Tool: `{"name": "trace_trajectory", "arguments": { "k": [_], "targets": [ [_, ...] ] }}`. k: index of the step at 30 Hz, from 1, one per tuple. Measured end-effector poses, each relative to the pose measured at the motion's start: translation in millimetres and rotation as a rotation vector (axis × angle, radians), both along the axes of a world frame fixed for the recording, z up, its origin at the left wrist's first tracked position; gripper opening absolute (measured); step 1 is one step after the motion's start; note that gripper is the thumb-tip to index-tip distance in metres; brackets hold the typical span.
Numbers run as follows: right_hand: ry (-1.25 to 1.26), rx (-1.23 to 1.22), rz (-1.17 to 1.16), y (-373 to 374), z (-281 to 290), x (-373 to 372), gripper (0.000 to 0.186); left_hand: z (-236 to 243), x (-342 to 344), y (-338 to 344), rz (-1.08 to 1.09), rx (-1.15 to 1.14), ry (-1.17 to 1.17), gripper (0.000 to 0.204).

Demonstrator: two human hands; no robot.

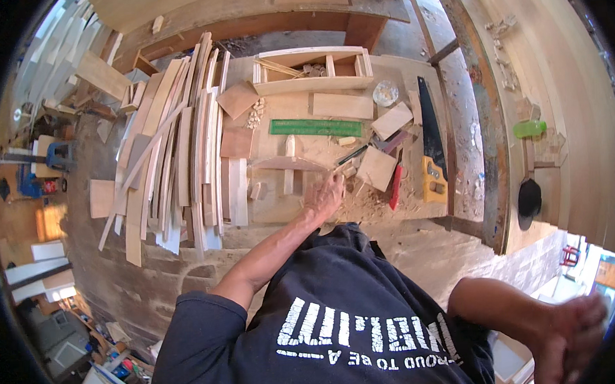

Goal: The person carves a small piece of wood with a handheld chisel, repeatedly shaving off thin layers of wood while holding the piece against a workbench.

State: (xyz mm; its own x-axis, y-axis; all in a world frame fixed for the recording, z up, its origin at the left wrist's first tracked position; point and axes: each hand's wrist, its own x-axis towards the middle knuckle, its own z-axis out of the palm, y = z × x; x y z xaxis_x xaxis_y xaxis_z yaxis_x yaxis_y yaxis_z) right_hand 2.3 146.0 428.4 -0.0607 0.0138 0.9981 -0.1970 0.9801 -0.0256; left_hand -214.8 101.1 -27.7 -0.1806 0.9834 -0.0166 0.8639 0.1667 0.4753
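My left hand [327,193] is over the near middle of the workboard, its fingers curled down beside the right end of a curved wooden piece [286,163]. Whatever those fingers hold, if anything, is hidden. A narrow wooden strip [288,182] lies crosswise to the curved piece. Just past my fingertips are a dark green pencil-like stick [352,155] and a squarish wooden block [376,167]. My right hand [576,338] is out at the lower right, away from the workboard, its fingers bent and blurred.
Long wooden strips [161,143] are heaped at the left. Toward the back are a green ruler [315,128] and a partitioned wooden box [313,83] with sticks inside. A handsaw [432,145] and a red-handled tool [396,187] lie at the right. Wood shavings are scattered near my left hand.
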Motion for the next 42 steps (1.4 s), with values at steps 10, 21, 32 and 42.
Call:
{"name": "trace_trajectory", "arguments": {
  "k": [10,21,32,42],
  "targets": [
    [-1.242,-0.995,-0.123,73.0,-335.4,-40.9,0.030,67.3,-51.3,-32.2,0.678,0.109,-0.434,0.024],
    [-1.396,-0.716,-0.059,62.3,-391.3,-50.2,0.022,48.2,-87.2,-71.5,0.474,0.148,0.052,0.024],
    [-1.071,-1.280,-0.189,12.6,-399.8,-142.7,0.022,32.3,-53.5,-67.3,0.075,0.077,-0.141,0.024],
    [-1.045,-1.415,-0.035,-15.3,-381.2,-151.8,0.020,37.2,-66.7,-90.7,0.512,0.007,-1.300,0.020]
  ]
}}
